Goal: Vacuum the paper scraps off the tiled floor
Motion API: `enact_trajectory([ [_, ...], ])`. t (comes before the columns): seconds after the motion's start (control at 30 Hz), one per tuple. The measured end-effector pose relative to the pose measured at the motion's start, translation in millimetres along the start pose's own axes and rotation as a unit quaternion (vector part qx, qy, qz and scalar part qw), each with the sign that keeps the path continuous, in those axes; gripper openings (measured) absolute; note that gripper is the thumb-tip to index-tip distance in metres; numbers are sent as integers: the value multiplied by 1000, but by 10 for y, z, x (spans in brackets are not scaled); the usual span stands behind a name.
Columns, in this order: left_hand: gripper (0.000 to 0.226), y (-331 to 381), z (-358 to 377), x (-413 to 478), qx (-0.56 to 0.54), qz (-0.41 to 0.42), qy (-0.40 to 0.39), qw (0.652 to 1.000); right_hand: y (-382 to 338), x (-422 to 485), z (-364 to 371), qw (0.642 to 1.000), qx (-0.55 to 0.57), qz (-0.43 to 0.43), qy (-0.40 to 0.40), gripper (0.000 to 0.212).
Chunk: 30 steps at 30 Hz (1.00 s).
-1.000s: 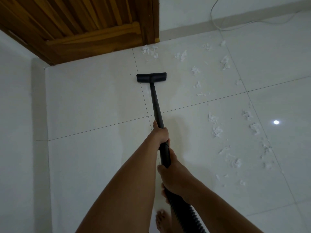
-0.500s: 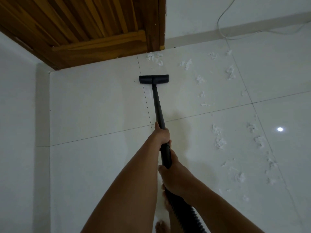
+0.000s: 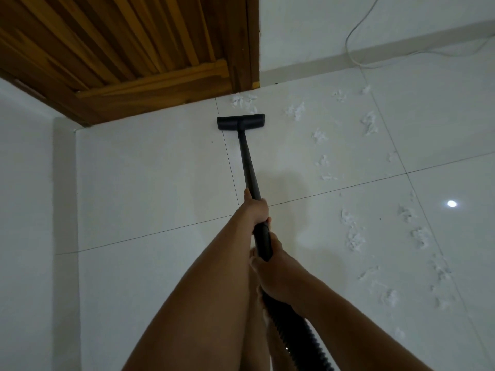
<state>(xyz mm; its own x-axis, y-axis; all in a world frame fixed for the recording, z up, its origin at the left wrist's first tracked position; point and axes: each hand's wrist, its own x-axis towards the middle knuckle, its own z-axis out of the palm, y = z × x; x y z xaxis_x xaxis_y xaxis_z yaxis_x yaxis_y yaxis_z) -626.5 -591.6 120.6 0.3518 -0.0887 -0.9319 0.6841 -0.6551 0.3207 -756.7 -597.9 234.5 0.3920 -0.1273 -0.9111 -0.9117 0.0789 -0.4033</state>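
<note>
Both hands are gripping the vacuum wand [image 3: 250,170]: left hand [image 3: 255,210] ahead, right hand [image 3: 276,274] behind, fingers wrapped closed. The nozzle [image 3: 240,121] is sitting just beside paper scraps [image 3: 242,100] near the wooden door [image 3: 128,49].

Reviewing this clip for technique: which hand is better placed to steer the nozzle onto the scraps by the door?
Left. The left hand grips the wand farther forward, nearer the nozzle; the right hand holds back by the hose. Door scraps lie just ahead.
</note>
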Motion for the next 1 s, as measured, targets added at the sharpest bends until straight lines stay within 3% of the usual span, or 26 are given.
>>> enact_trajectory([
  [1.0, 72, 911, -156, 528, 37, 9, 2, 999, -772, 537, -382, 998, 52, 20, -10, 68],
])
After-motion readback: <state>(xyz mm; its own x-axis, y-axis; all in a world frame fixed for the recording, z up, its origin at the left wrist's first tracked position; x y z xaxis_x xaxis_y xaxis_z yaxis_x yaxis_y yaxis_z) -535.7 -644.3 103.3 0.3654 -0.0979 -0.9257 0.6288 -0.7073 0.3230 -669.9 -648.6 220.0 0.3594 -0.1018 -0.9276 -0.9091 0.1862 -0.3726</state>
